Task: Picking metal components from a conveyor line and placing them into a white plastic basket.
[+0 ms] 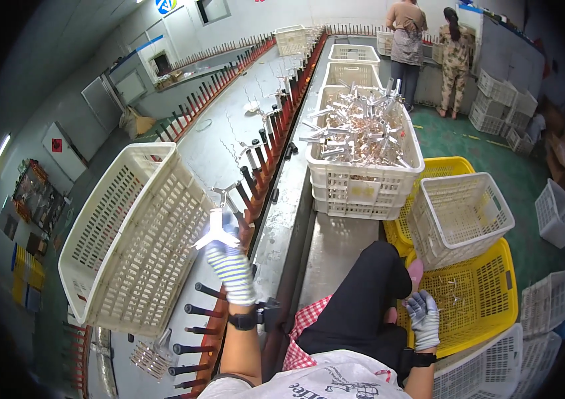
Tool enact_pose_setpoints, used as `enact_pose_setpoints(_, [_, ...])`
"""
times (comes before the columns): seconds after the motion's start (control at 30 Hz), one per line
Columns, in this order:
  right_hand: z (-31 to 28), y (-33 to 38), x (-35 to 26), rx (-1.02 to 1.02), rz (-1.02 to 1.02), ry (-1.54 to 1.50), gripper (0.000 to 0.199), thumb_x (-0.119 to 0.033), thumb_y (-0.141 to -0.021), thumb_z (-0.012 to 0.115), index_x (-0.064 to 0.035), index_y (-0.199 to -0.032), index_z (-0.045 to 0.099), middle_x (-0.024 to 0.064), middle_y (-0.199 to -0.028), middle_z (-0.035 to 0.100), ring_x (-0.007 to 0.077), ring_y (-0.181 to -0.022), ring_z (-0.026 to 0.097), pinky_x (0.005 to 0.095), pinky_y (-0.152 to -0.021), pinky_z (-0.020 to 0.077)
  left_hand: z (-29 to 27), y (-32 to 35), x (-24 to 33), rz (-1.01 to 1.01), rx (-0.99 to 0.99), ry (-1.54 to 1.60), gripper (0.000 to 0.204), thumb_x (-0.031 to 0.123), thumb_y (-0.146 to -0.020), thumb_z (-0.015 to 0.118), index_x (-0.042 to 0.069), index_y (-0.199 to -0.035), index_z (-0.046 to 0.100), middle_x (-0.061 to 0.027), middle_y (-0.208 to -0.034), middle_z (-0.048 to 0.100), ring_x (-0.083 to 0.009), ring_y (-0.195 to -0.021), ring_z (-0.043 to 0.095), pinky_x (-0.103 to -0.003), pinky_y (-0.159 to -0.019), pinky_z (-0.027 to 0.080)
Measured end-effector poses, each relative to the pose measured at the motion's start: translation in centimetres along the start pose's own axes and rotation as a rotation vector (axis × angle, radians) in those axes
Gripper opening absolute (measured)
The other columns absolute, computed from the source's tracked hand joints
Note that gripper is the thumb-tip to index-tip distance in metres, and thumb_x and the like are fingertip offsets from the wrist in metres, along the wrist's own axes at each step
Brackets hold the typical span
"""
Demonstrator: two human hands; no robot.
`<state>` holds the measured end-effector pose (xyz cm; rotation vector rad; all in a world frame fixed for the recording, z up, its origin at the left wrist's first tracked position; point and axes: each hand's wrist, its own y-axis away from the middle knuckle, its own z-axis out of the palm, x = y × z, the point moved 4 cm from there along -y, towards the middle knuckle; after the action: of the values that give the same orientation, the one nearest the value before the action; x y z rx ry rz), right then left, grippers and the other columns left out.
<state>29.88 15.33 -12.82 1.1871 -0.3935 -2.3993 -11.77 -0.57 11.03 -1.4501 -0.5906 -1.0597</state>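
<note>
My left hand [230, 269], in a striped knit glove, is closed on a shiny Y-shaped metal bracket [217, 233] beside a row of black-handled red levers [246, 174]. Glare washes out part of the bracket, and the grip is slightly blurred. Another three-armed metal piece [228, 191] lies just beyond it, against the levers. Low on the right, my gloved right hand [423, 318] hovers by the rim of a yellow crate [510, 292]. Its fingers are curled, and whatever they may hold is hidden. A few small bits lie in that crate.
A white perforated crate [163, 253] stands tilted left of my left hand. White crates [362, 189] heaped with metal brackets [365, 123] stand ahead. An empty-looking white crate [462, 223] sits on the yellow ones. Two people [407, 40] stand at the far wall.
</note>
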Motion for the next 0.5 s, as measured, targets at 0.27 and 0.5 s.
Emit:
enact_pose_setpoints(0.27, [2.8,1.9,-1.0,-0.018,-0.039,-0.017,0.035,-0.028,-0.086,0.054,-0.0026,-0.11,0.051,0.0098,-0.092,0.06,0.021,-0.077,0.06,0.0317,-0.069,0.0525,-0.6,-2.3,-12.7,0.126,0.366,-0.683,0.034,0.006,-0.087,0.052,0.0,-0.119,0.048,-0.0141,-0.12,0.051,-0.0211,-0.095,0.052,-0.028,-0.087,0.04])
enact_pose_setpoints(0.5, [1.9,2.1,-1.1,-0.059,-0.048,0.027,0.041,-0.033,-0.086,0.054,-0.0031,-0.113,0.049,0.0102,-0.096,0.059,0.0205,-0.082,0.059,0.0336,-0.075,0.0495,1.5,-3.2,-4.4,0.112,0.152,-0.268,0.029,0.009,-0.084,0.055,-0.004,-0.11,0.052,-0.0111,-0.105,0.058,-0.0191,-0.09,0.054,-0.031,-0.082,0.043])
